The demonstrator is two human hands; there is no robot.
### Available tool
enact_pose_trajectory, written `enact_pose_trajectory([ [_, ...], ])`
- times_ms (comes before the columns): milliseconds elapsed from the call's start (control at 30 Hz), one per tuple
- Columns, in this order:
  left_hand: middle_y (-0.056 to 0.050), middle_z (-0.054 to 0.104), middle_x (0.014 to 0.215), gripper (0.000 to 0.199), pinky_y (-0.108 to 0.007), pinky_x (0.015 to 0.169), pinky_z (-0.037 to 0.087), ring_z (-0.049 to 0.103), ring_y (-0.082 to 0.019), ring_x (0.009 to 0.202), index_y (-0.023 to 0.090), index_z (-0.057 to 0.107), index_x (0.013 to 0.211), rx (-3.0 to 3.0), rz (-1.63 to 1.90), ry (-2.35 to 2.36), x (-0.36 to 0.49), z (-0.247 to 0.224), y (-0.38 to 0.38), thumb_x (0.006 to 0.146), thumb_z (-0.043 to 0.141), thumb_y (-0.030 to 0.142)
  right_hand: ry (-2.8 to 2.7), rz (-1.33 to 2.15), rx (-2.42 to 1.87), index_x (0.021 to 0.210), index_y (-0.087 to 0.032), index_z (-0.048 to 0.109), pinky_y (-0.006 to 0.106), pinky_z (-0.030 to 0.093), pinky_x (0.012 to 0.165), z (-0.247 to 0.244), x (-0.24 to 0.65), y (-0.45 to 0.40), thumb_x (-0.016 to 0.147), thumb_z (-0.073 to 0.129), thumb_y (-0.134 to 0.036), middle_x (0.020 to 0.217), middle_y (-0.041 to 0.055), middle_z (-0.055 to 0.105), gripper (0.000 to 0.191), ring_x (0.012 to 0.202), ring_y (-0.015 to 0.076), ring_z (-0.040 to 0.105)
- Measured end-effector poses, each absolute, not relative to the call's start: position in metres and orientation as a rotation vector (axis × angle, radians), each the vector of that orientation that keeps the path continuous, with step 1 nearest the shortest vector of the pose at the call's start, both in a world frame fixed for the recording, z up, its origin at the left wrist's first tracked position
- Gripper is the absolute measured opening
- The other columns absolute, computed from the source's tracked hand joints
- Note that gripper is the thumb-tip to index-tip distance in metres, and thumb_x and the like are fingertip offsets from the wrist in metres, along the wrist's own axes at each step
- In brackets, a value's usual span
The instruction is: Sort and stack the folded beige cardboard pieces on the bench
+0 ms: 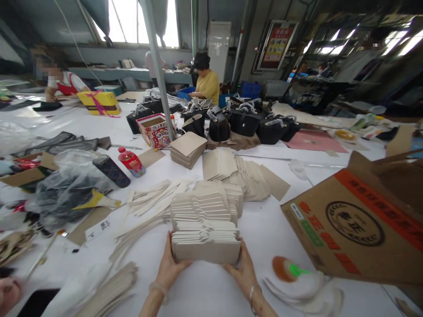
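A row of beige cardboard pieces (206, 252) stands on edge in front of me, fanned away in overlapping layers. My left hand (170, 266) is closed on its left end, the thumb against the front piece. At the right end my right hand (244, 269) presses in the same way, so the near pieces sit between both palms. Behind them lie more flat cardboard pieces (220, 165), partly spread out, and a squared stack of cardboard (188, 147). Long pale strips (148, 211) lie to the left, with another bundle of strips (112, 293) nearer me.
A large carton (350, 229) stands on the right, near a bottle with a green nozzle (287, 269). On the left are a red-capped bottle (131, 162), a dark cylinder (111, 171) and a plastic bag (72, 189). Black handbags (243, 121) line the far side, where people work.
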State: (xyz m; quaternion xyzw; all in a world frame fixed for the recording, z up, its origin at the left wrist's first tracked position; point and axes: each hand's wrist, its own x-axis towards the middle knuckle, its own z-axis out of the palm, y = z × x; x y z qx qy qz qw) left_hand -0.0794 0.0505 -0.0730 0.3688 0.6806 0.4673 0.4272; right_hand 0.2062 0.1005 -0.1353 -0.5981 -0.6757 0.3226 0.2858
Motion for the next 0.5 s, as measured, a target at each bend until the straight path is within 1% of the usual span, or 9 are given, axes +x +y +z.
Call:
enact_pose_trajectory([
  [100, -0.017, 0.013, 0.158, 0.109, -0.045, 0.121, 0.005, 0.012, -0.027, 0.146, 0.014, 0.000, 0.147, 0.930, 1.133, 1.758, -0.073, -0.070, 0.040, 0.071, 0.070, 0.046, -1.801, 0.905, -1.618, 0.146, -0.008, 0.014, 0.049, 0.021, 0.116, -0.131, 0.207, 0.088, 0.078, 0.059, -0.047, 0.150, 0.0223, 0.023, 0.090, 0.140, 0.0329, 0.021],
  [200, -0.019, 0.009, 0.159, 0.107, -0.042, 0.122, 0.006, 0.010, -0.026, 0.147, 0.009, -0.001, 0.146, 0.936, 1.123, 1.784, -0.071, -0.067, 0.039, 0.073, 0.066, 0.049, -1.781, 0.942, -1.655, 0.146, -0.006, 0.014, 0.048, 0.019, 0.116, -0.128, 0.206, 0.082, 0.079, 0.054, -0.051, 0.150, 0.0221, 0.023, 0.090, 0.140, 0.0333, 0.019],
  [300, -0.020, 0.007, 0.159, 0.106, -0.040, 0.122, 0.006, 0.009, -0.026, 0.147, 0.005, -0.002, 0.146, 0.946, 1.133, 1.819, -0.070, -0.062, 0.029, 0.074, 0.063, 0.048, -1.756, 0.993, -1.689, 0.146, -0.004, 0.011, 0.049, 0.017, 0.117, -0.122, 0.209, 0.074, 0.079, 0.050, -0.055, 0.151, 0.0222, 0.020, 0.093, 0.141, 0.0338, 0.019],
  [367, -0.019, 0.011, 0.158, 0.100, -0.039, 0.122, 0.008, 0.012, -0.025, 0.146, 0.003, 0.002, 0.146, 0.948, 1.147, 1.844, -0.069, -0.058, 0.012, 0.075, 0.060, 0.045, -1.744, 1.032, -1.702, 0.145, 0.000, 0.012, 0.052, 0.016, 0.118, -0.116, 0.212, 0.065, 0.078, 0.048, -0.059, 0.150, 0.0251, 0.019, 0.096, 0.140, 0.0358, 0.019],
  [400, -0.019, 0.015, 0.158, 0.097, -0.039, 0.122, 0.010, 0.015, -0.025, 0.146, 0.002, 0.007, 0.145, 0.941, 1.153, 1.860, -0.067, -0.058, 0.001, 0.074, 0.060, 0.042, -1.741, 1.046, -1.701, 0.144, 0.002, 0.014, 0.053, 0.015, 0.118, -0.113, 0.214, 0.060, 0.079, 0.044, -0.061, 0.150, 0.0263, 0.020, 0.096, 0.140, 0.0365, 0.019],
  [433, -0.019, 0.020, 0.156, 0.092, -0.039, 0.122, 0.012, 0.019, -0.025, 0.145, 0.001, 0.014, 0.145, 0.926, 1.160, 1.884, -0.066, -0.058, -0.011, 0.074, 0.059, 0.039, -1.746, 1.061, -1.690, 0.143, 0.005, 0.017, 0.053, 0.018, 0.118, -0.110, 0.215, 0.055, 0.077, 0.042, -0.065, 0.148, 0.0287, 0.023, 0.099, 0.139, 0.0376, 0.021],
  [467, -0.019, 0.025, 0.155, 0.087, -0.040, 0.122, 0.014, 0.022, -0.025, 0.144, 0.001, 0.019, 0.144, 0.916, 1.175, 1.914, -0.064, -0.059, -0.024, 0.074, 0.057, 0.037, -1.738, 1.012, -1.691, 0.144, 0.003, 0.017, 0.052, 0.024, 0.117, -0.107, 0.214, 0.049, 0.077, 0.039, -0.069, 0.145, 0.0285, 0.029, 0.100, 0.138, 0.0371, 0.025],
  [500, -0.020, 0.032, 0.152, 0.084, -0.039, 0.121, 0.018, 0.028, -0.026, 0.142, 0.000, 0.026, 0.141, 0.899, 1.187, 1.940, -0.063, -0.062, -0.038, 0.071, 0.057, 0.036, -1.751, 0.984, -1.724, 0.148, -0.011, 0.017, 0.053, 0.036, 0.110, -0.104, 0.214, 0.044, 0.076, 0.041, -0.073, 0.140, 0.0219, 0.040, 0.098, 0.135, 0.0354, 0.032],
])
